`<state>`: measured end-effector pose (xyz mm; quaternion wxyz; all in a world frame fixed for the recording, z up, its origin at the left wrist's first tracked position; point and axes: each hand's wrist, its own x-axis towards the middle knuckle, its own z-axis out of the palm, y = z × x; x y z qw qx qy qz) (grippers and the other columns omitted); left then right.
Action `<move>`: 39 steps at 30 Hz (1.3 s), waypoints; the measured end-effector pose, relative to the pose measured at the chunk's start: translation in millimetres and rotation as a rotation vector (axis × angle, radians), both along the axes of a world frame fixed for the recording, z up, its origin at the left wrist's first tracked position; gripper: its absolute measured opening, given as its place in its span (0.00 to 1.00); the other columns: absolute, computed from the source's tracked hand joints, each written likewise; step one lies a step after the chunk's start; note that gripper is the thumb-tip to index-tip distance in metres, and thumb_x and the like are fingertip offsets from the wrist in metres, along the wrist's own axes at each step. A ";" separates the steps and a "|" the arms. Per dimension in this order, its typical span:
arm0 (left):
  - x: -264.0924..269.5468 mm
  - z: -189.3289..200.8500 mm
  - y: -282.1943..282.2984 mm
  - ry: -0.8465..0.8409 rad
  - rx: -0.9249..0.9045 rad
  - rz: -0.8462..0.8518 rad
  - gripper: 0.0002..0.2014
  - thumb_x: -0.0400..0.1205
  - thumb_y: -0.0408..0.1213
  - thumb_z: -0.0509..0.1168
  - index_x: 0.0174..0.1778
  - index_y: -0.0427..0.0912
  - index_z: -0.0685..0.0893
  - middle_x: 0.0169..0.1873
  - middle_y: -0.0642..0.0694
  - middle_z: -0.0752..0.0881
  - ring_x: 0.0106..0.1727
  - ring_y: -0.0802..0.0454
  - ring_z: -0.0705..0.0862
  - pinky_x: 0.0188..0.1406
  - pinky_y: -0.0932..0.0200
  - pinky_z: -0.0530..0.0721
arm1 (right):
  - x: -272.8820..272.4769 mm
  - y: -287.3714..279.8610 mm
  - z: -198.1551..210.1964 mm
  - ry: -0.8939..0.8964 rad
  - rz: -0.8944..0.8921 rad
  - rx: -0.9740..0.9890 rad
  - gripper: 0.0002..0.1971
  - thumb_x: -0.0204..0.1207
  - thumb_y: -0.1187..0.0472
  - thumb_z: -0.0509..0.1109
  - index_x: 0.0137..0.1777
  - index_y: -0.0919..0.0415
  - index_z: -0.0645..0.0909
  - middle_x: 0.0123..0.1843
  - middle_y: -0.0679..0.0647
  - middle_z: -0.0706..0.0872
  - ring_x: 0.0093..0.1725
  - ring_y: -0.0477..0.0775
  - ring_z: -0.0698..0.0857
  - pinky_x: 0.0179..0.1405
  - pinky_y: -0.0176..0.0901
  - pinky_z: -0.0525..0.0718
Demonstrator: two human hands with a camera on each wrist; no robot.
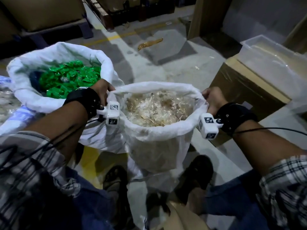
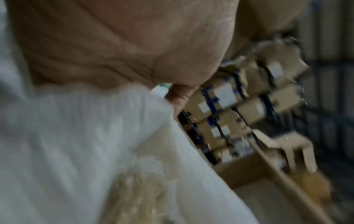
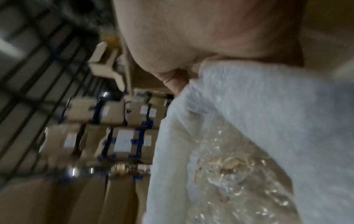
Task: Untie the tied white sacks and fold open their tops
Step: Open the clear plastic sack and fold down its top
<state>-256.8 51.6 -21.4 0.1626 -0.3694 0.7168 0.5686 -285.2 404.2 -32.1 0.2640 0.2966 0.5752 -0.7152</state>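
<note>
Near sack [image 1: 156, 143] already untied; left hand [image 1: 101, 90] and right hand [image 1: 213, 98] each grip its rim, so next roll the rim outward, matching the green-filled sack [image 1: 49, 52].

Dim warehouse floor ringed with cardboard cartons.

The grey concrete floor [image 1: 166, 52] is scuffed and dusty, crossed by a faded yellow line [image 1: 114, 37], with a crumpled strip of brown tape [image 1: 149, 43] lying on it. A large cardboard box [image 1: 245, 90] stands at the right with a clear plastic tub [image 1: 272, 52] on top. Bigger cartons on dark pallets [image 1: 106, 15] line the far side. The wrist views, blurred, show stacked strapped boxes [image 3: 122, 136] bearing white labels and a dark metal grille [image 3: 47, 50]. Light is low.
</note>
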 end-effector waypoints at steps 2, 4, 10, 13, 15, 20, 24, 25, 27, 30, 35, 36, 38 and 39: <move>0.4 1.6 4.6 -0.151 -0.039 -0.047 0.14 0.79 0.43 0.60 0.32 0.40 0.66 0.28 0.42 0.65 0.27 0.46 0.65 0.32 0.62 0.66 | 0.8 -5.9 -3.4 0.059 0.163 0.217 0.07 0.75 0.60 0.57 0.45 0.61 0.75 0.40 0.63 0.75 0.42 0.63 0.77 0.48 0.49 0.76; -2.1 2.1 11.4 -0.138 -0.200 -0.186 0.12 0.75 0.49 0.65 0.37 0.43 0.74 0.33 0.43 0.74 0.30 0.44 0.74 0.41 0.61 0.75 | -1.6 -10.5 -6.7 0.250 0.318 0.623 0.09 0.76 0.63 0.62 0.52 0.63 0.80 0.49 0.64 0.82 0.55 0.63 0.81 0.57 0.51 0.79; -9.6 5.4 44.3 0.505 -0.689 -0.809 0.21 0.81 0.57 0.67 0.66 0.50 0.84 0.56 0.48 0.89 0.58 0.50 0.86 0.63 0.56 0.81 | 2.2 -35.6 -7.4 0.840 0.639 1.115 0.16 0.79 0.55 0.66 0.64 0.57 0.83 0.63 0.61 0.87 0.65 0.63 0.84 0.67 0.49 0.80; -7.6 2.0 58.5 0.506 -0.800 -0.960 0.14 0.84 0.50 0.65 0.60 0.49 0.87 0.53 0.46 0.91 0.54 0.47 0.87 0.54 0.59 0.80 | 5.2 -41.3 -13.4 0.800 0.746 1.230 0.11 0.84 0.57 0.61 0.41 0.58 0.77 0.48 0.67 0.87 0.55 0.70 0.85 0.52 0.50 0.80; -6.0 1.8 62.1 0.474 -0.742 -0.930 0.14 0.84 0.46 0.66 0.64 0.49 0.85 0.50 0.46 0.90 0.48 0.51 0.85 0.47 0.64 0.74 | 1.8 -38.8 -10.4 0.710 0.629 1.058 0.15 0.85 0.59 0.63 0.35 0.59 0.78 0.40 0.62 0.86 0.47 0.63 0.86 0.45 0.47 0.78; -9.7 -0.8 65.0 0.276 -0.412 -0.619 0.10 0.85 0.39 0.65 0.61 0.47 0.81 0.30 0.51 0.81 0.28 0.55 0.79 0.28 0.60 0.76 | -11.2 -25.1 -7.4 0.015 0.359 -0.048 0.27 0.90 0.59 0.54 0.34 0.64 0.88 0.25 0.48 0.61 0.24 0.45 0.60 0.22 0.34 0.64; -7.7 1.4 67.6 0.021 0.062 -0.327 0.15 0.87 0.28 0.55 0.34 0.35 0.75 0.15 0.46 0.78 0.15 0.54 0.76 0.20 0.69 0.77 | -15.2 -31.9 -8.6 0.206 0.326 0.293 0.12 0.88 0.59 0.62 0.47 0.61 0.83 0.28 0.53 0.77 0.24 0.48 0.75 0.23 0.38 0.78; -10.0 0.6 66.6 0.011 0.168 -0.253 0.14 0.87 0.29 0.55 0.35 0.33 0.77 0.21 0.44 0.81 0.19 0.51 0.78 0.27 0.66 0.81 | -14.2 -35.5 -8.4 0.400 0.339 0.543 0.06 0.85 0.58 0.65 0.48 0.57 0.81 0.35 0.53 0.82 0.31 0.49 0.80 0.32 0.42 0.81; -14.4 0.9 63.6 0.026 0.258 -0.186 0.12 0.87 0.40 0.59 0.49 0.35 0.83 0.37 0.41 0.82 0.27 0.49 0.77 0.41 0.56 0.84 | -8.0 -39.5 -8.1 0.700 0.388 0.884 0.06 0.82 0.53 0.68 0.52 0.55 0.80 0.49 0.54 0.86 0.46 0.53 0.83 0.47 0.42 0.78; -20.2 1.1 55.2 0.171 -0.116 -0.348 0.19 0.79 0.56 0.70 0.54 0.44 0.79 0.34 0.44 0.79 0.26 0.50 0.75 0.24 0.63 0.73 | 13.1 -37.4 -8.2 0.832 0.639 1.200 0.22 0.80 0.43 0.68 0.65 0.59 0.76 0.63 0.62 0.81 0.59 0.63 0.81 0.58 0.50 0.78; -5.8 0.5 37.9 0.118 -0.707 -0.745 0.30 0.72 0.67 0.70 0.60 0.48 0.78 0.48 0.45 0.84 0.42 0.46 0.84 0.28 0.64 0.76 | 39.4 -26.9 -9.3 0.615 0.820 1.357 0.29 0.82 0.41 0.67 0.70 0.65 0.74 0.66 0.68 0.80 0.65 0.69 0.80 0.54 0.51 0.78; -3.8 2.6 36.0 0.098 -0.798 -0.806 0.31 0.74 0.67 0.69 0.58 0.43 0.81 0.49 0.42 0.86 0.43 0.43 0.86 0.27 0.64 0.76 | 41.0 -26.7 -9.7 0.592 0.822 1.342 0.26 0.83 0.43 0.67 0.65 0.67 0.76 0.64 0.69 0.82 0.63 0.69 0.81 0.48 0.48 0.75; 0.1 4.0 37.8 0.078 -0.901 -0.879 0.31 0.78 0.64 0.66 0.50 0.35 0.88 0.45 0.36 0.90 0.43 0.39 0.89 0.31 0.61 0.80 | 39.6 -27.8 -7.7 0.583 0.800 1.299 0.20 0.85 0.46 0.66 0.54 0.67 0.79 0.57 0.69 0.86 0.59 0.69 0.83 0.44 0.45 0.70; 0.0 2.0 36.5 0.076 -0.929 -0.904 0.29 0.81 0.61 0.65 0.47 0.33 0.89 0.43 0.35 0.90 0.41 0.39 0.90 0.35 0.57 0.83 | 36.7 -28.8 -7.6 0.578 0.770 1.265 0.20 0.85 0.48 0.66 0.51 0.68 0.80 0.54 0.69 0.86 0.57 0.69 0.85 0.43 0.45 0.70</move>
